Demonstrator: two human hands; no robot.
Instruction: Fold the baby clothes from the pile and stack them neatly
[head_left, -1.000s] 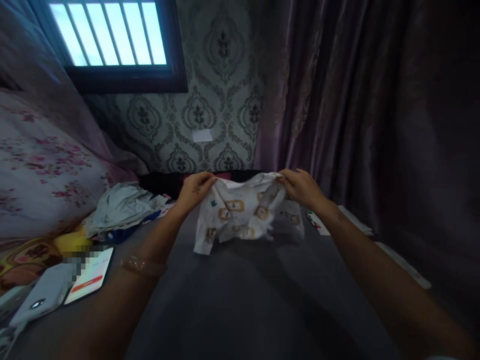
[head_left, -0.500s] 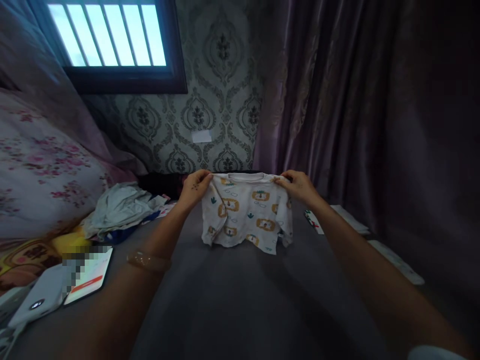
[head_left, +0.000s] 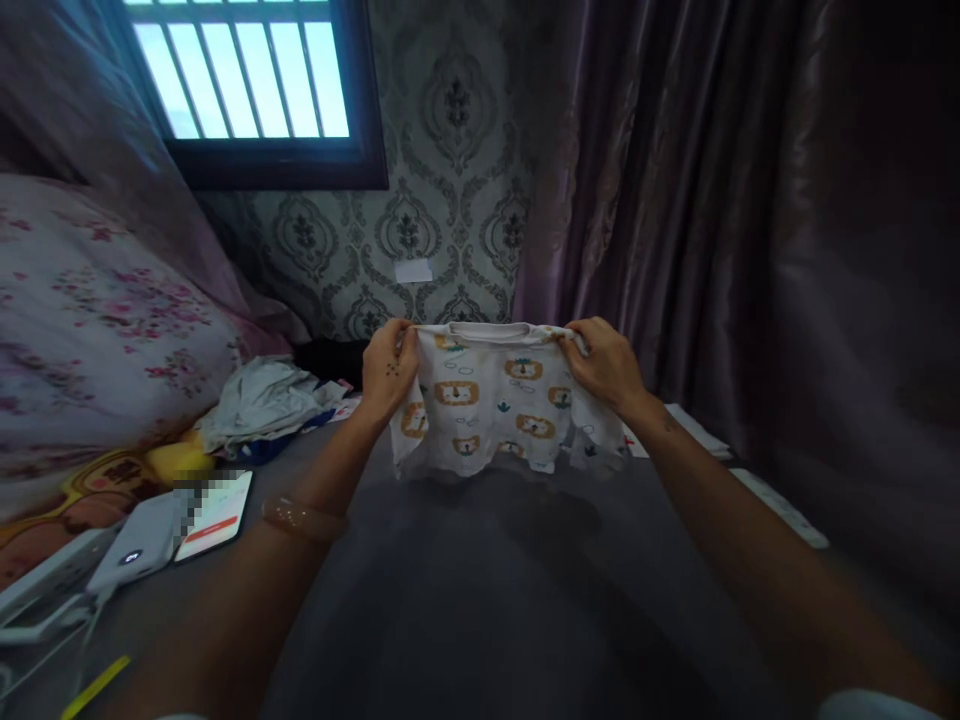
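A small white long-sleeved shirt (head_left: 491, 400) printed with orange lion faces hangs stretched between my hands, its round neckline at the top. My left hand (head_left: 388, 368) pinches one shoulder and my right hand (head_left: 604, 362) pinches the other. The sleeves droop at both sides, and the lower hem hangs wavy over the grey bed surface (head_left: 450, 600). Whether the hem touches the surface I cannot tell.
To the left lie a lit phone (head_left: 217, 520), a white power bank (head_left: 139, 540) with a cable, a yellow printed cushion (head_left: 97, 500) and a crumpled pile of clothes (head_left: 262, 405). Folded white cloths (head_left: 776, 505) lie at the right, beside the purple curtain (head_left: 675, 200).
Both hands have raised the shirt slightly, and its hem and sleeves have swung, the sleeves now spreading outward. My view has shifted a little to the left.
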